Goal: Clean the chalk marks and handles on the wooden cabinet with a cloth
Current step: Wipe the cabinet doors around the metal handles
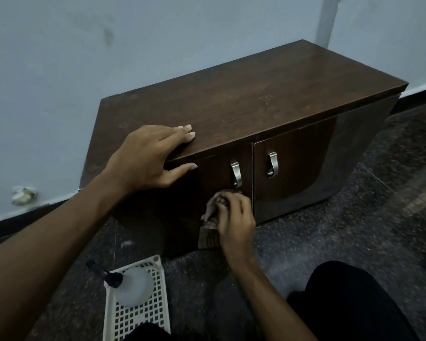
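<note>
the light is dim, and the left door (182,217) of the wooden cabinet (256,94) sinks into shadow, so no marks can be made out on it. a few faint pale specks (265,98) sit on the top toward 1 o'clock; whether they are chalk cannot be told. the cloth (208,238), brownish with a blurred pattern, is at 6 o'clock of the left handle (236,174), against the left door near its inner edge. much of the cloth is hidden under the right grip (234,215), a bare hand whose curled fingers bunch and hold it. the left grip (148,158) lies wide and flat at 9 o'clock on the top's front edge, fingers straight, thumb stretched along the door's upper edge, holding nothing. its forearm crosses the cabinet's left end and hides that corner; both forearms are cut off by the frame.

the right handle (272,164) is on the right door (293,188), untouched. at 7 o'clock a white lattice basket (143,313), cut off at the bottom edge, holds a pale spray bottle (133,286) lying with its black head toward 10 o'clock. a dark-clothed knee (349,299) fills 5 o'clock. a crumpled whitish thing (22,195), unclear what, sits at the wall's foot at 9 o'clock on the speckled floor (330,230).
</note>
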